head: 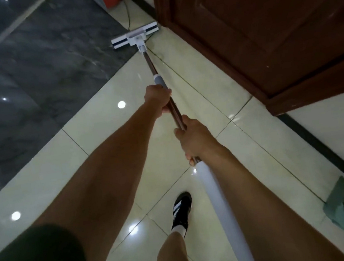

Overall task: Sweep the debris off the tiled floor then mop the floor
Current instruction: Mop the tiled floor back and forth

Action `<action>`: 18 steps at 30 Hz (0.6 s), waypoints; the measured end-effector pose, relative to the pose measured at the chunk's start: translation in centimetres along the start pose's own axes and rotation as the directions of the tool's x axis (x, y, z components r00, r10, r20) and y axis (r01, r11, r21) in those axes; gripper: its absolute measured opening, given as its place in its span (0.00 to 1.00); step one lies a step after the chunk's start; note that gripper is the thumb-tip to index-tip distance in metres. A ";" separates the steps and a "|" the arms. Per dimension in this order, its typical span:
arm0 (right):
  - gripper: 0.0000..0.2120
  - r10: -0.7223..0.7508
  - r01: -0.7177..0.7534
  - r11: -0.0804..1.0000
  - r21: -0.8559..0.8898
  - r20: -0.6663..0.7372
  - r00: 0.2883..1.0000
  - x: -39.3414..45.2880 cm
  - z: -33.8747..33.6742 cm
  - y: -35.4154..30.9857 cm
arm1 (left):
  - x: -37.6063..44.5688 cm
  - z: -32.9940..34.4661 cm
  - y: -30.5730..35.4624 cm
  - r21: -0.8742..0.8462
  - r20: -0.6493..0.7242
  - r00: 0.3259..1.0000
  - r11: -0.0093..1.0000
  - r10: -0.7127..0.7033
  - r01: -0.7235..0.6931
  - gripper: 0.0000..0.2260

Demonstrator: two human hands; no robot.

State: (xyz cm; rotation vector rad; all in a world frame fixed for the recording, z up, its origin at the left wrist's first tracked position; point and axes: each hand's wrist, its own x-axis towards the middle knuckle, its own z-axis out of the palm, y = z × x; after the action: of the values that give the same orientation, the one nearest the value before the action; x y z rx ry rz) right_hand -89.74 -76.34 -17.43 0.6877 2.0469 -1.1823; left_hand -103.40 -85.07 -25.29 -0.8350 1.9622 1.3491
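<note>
White mop head point(135, 36) flat on the cream tiled floor point(106, 139), right by the brown door point(263, 30). L hand point(158, 98) & R hand point(194, 140): fingers wrapped round mop handle point(176, 113), L nearer door.

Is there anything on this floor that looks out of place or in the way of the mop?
Yes: a thin dark cable trails loose across the cream tiled floor, just beyond the white flat mop head, which could snag it. No spill or damage shows.
</note>
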 end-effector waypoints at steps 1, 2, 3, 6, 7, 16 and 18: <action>0.21 -0.006 0.006 1.000 -0.004 0.003 1.000 0.9 -0.3 -0.5 | 0.8 0.0 0.9 0.003 0.005 1.000 1.000 -0.004 0.004 0.12; 0.20 -0.011 0.011 1.000 -0.002 0.006 1.000 1.5 -0.4 -0.8 | 1.4 0.2 1.4 0.010 0.010 1.000 1.000 -0.009 0.009 0.12; 0.19 -0.010 0.010 1.000 0.008 0.011 1.000 1.6 -0.6 -0.7 | 1.6 0.4 1.4 0.023 0.015 1.000 1.000 -0.021 0.021 0.12; 0.19 0.019 -0.019 1.000 0.001 0.032 0.999 0.0 -1.1 1.1 | 0.7 1.8 0.1 0.048 0.026 0.998 0.997 -0.058 0.057 0.13; 0.20 0.029 -0.029 1.000 -0.006 0.032 0.999 -0.8 -1.4 2.0 | 0.1 2.4 -0.6 0.047 0.026 0.998 0.997 -0.064 0.063 0.13; 0.25 0.058 -0.059 0.996 0.069 0.015 0.998 -9.5 -0.9 11.1 | -8.4 6.7 -7.7 0.081 0.093 0.993 0.995 -0.069 0.061 0.11; 0.24 0.049 -0.050 0.998 0.050 0.004 0.999 -12.5 -0.5 14.0 | -11.2 8.0 -10.3 0.102 0.112 0.991 0.993 -0.071 0.060 0.10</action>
State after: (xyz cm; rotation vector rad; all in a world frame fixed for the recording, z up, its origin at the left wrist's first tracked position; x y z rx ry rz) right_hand -71.89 -70.97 -15.21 0.7558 1.9926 -1.2085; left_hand -87.46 -78.65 -24.87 -0.7513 1.8796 1.2246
